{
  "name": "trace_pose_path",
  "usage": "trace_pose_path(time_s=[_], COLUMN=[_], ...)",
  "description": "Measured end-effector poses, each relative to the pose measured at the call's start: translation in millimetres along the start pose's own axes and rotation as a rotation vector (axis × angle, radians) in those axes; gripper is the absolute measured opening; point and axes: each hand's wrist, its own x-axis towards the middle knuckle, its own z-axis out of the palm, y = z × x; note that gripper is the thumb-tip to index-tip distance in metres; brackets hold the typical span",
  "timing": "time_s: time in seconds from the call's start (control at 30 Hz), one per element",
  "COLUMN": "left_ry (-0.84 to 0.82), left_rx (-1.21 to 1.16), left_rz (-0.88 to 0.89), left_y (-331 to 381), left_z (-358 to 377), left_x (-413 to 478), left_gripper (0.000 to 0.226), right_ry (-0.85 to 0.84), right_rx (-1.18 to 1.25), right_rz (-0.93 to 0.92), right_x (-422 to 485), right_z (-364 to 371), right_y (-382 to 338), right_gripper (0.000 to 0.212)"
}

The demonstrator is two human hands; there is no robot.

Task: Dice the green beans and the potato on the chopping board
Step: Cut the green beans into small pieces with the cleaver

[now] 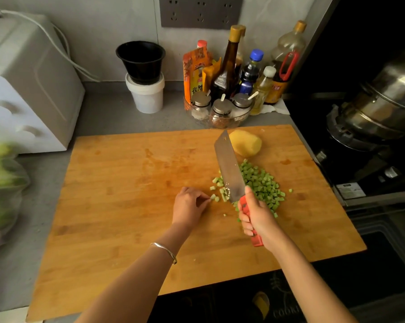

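On the chopping board (126, 206), the right hand (257, 220) clenched the cleaver (229, 169) amid the diced green beans (262, 183); the whole potato (245, 143) lay just beyond. The left hand (189, 206) curled beside loose bits, its hold unclear; a hasty chop might nick those fingertips.

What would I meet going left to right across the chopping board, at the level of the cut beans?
left hand → loose bean pieces → knife → diced green bean pile
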Motion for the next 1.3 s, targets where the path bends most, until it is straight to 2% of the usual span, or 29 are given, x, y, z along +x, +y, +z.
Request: trace_pose_path(time_s=[0.1, 0.23, 0.4, 0.57, 0.67, 0.83, 0.97, 1.03, 1.13, 1.23, 1.3], left_ry=[-0.016, 0.062, -0.176, -0.284, -0.250, -0.266, -0.376, -0.340, -0.187, -0.048, -0.050], left_rx=[0.011, -0.017, 0.070, 0.217, 0.193, 0.207, 0.376, 0.359, 0.122, -0.002, 0.024], left_rz=[0.044, 0.139, 0.400, 0.313, 0.265, 0.397, 0.357, 0.330, 0.294, 0.456, 0.543], left_y=[16.4, 43.3, 69.4, 59.8, 63.1, 82.8, 69.2, 61.7, 65.2, 80.4, 91.0], left_z=[15.4, 24.7, 34.0, 39.9, 32.8, 29.6, 25.1, 16.4, -4.9, -29.4, -41.7], left_x=[5.7, 4.8, -6.7, -7.2, -2.4, 3.1, -3.8, -6.3, -8.3, -12.2, -9.8], left_gripper=[0.014, 0.049, 0.059, 0.079, 0.076, 0.072, 0.083, 0.080, 0.068, 0.054, 0.053], right_ry=[-0.019, -0.046, -0.097, -0.082, -0.061, -0.058, -0.049, -0.005, 0.185, 0.321, 0.346], right_rx=[0.102, 0.244, 0.332, 0.329, 0.317, 0.253, 0.145, -0.023, -0.612, -1.067, -1.280], right_rz=[0.044, 0.092, 0.089, 0.088, 0.081, 0.069, -0.004, -0.126, -0.368, -0.490, -0.492], right_x=[-5.9, -6.1, 0.0, -1.5, -3.9, -7.5, -14.3, -16.9, -16.1, -10.2, -6.8], right_z=[-20.9, -38.4, -46.3, -53.8, -60.8, -63.2, -69.0, -72.1, -81.5, -93.7, -96.1], right_y=[-6.5, -7.7, -12.4, -16.7, -19.5, -19.5, -16.9, -14.0, -5.9, 0.2, 2.1], right_gripper=[0.052, 0.056, 0.058, 0.056, 0.056, 0.056, 0.053, 0.055, 0.057, 0.048, 0.051])
